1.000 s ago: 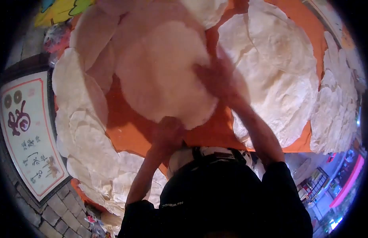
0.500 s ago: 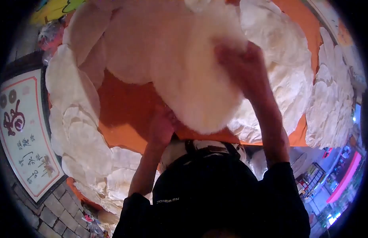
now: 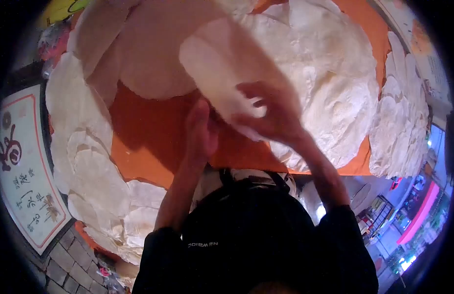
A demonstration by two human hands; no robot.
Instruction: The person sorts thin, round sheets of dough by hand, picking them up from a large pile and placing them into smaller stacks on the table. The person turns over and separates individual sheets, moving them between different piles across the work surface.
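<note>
A pale, thin oval sheet [image 3: 212,61] is tilted above the orange cloth [image 3: 143,132], and its lower end passes behind my right hand. My right hand [image 3: 273,110] is over the sheet with thumb and fingers curved and apart; a whitish patch shows between them. Beside the sheet's lower left edge, my left hand [image 3: 201,128] points up with its fingers stretched, apparently apart from the sheet. Shadow and blur partly obscure the left fingers. Beyond the tilted sheet lies a shaded group of similar sheets [image 3: 153,54].
Overlapping pale sheets [image 3: 330,88] cover the right side, with another pile [image 3: 401,112] farther right. More sheets [image 3: 92,161] lie at left. A framed sign with written characters [image 3: 33,171] stands beside stone paving [image 3: 70,262]. My body is against the table's near edge.
The oval sheet has tilted and appears narrower, its top further left. My right hand has moved left and down, its fingers spreading. My left hand has risen slightly with its fingers pointing up.
</note>
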